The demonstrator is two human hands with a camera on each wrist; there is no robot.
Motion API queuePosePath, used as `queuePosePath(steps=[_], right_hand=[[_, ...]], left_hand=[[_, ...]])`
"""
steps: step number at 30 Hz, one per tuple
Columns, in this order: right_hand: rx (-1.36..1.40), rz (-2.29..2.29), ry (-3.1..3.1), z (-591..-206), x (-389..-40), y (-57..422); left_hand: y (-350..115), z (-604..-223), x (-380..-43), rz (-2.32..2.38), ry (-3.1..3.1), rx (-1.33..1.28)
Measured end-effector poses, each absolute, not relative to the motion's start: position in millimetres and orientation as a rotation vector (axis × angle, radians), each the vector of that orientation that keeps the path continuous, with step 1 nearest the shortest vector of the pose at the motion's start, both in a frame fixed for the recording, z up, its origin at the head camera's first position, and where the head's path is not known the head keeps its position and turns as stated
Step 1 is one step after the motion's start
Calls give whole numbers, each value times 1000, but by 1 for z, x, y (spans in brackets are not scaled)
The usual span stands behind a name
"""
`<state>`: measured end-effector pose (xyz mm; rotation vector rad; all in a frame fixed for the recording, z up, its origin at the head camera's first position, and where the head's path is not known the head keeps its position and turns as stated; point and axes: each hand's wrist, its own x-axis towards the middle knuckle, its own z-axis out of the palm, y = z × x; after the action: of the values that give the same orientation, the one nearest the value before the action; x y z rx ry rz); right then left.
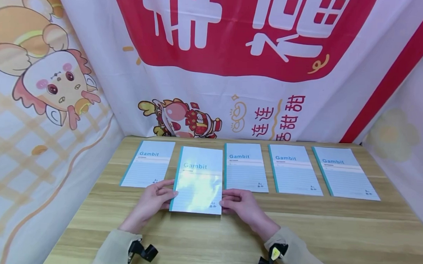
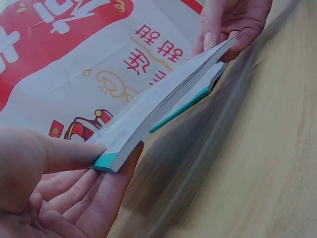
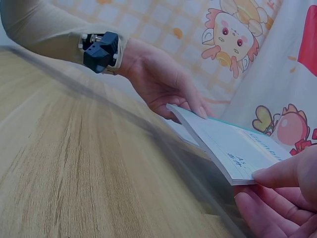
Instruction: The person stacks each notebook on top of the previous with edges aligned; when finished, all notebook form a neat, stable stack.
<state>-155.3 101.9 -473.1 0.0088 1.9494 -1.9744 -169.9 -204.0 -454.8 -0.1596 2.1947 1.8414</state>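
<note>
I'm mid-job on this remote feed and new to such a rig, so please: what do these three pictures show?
There is no machine: these are one person's bare hands, the left hand and the right hand, each with a small black camera at the wrist. The wide picture comes from a camera on the person's head, looking forward and down; the other two come from the left and right wrists, close to the work. The hands hold a teal-spined, rectangular, pale-blue-and-white paper notebook by opposite sides, raised above the light-brown wood-grain table. On the table lie four matching notebooks in a row: one to its left, three to its right.
</note>
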Motion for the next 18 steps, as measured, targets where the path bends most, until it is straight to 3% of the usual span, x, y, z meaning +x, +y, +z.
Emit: queuePosePath(steps=[18], right_hand=[[24, -2042, 1965, -472, -158, 120]], left_hand=[[-184, -452, -178, 1840, 2205, -180]])
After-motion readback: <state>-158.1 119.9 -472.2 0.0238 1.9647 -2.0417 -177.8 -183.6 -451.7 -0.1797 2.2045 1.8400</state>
